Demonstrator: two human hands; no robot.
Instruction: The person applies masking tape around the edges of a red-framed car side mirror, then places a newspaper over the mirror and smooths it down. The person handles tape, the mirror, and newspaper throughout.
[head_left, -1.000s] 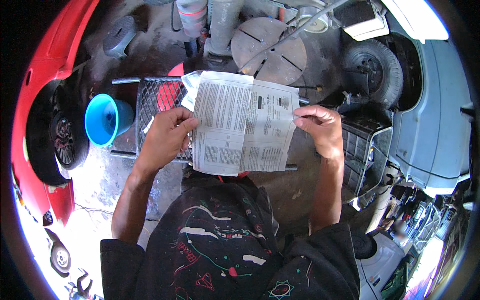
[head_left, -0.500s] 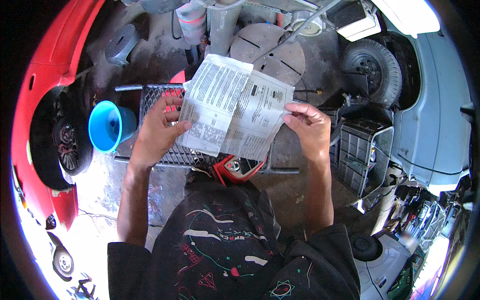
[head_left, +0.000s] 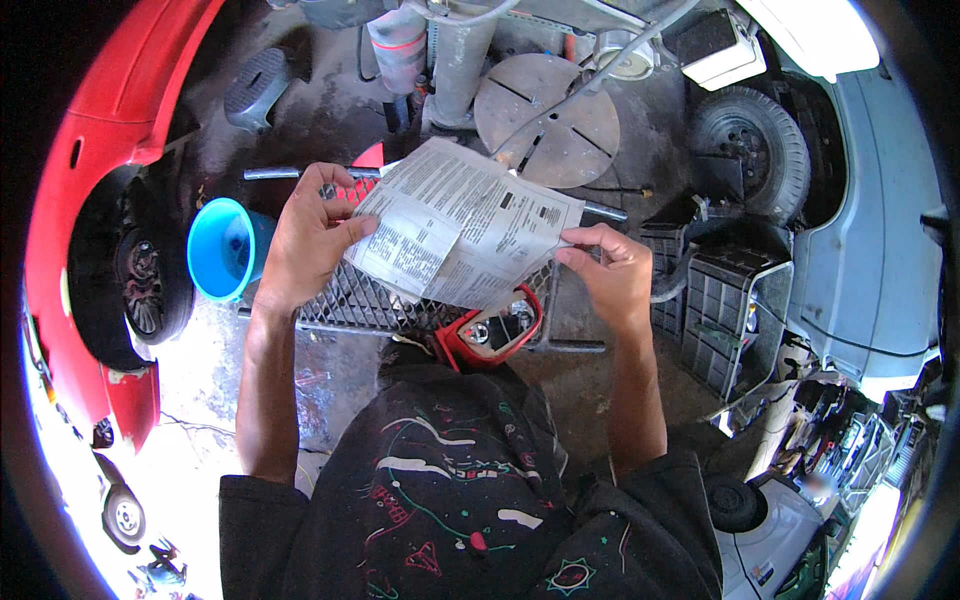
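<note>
I hold a printed, creased paper sheet (head_left: 460, 225) spread out in front of me. My left hand (head_left: 305, 240) grips its left edge with the thumb on top. My right hand (head_left: 610, 270) pinches its right edge. The sheet hangs over a metal mesh cart (head_left: 370, 305), tilted with its far end turned left. Below the paper's lower edge a red tool with a loop handle (head_left: 490, 335) lies on the cart.
A blue bucket (head_left: 222, 248) stands left of the cart beside a red car (head_left: 100, 150) and its wheel. A round metal disc on a post (head_left: 545, 115) is ahead. Grey plastic crates (head_left: 715, 305) and a pale blue car (head_left: 860, 200) with a tyre (head_left: 750, 140) lie to the right.
The sheet has tilted and dropped away from my face, uncovering the red tool on the cart. Both hands kept their grip and spread slightly apart.
</note>
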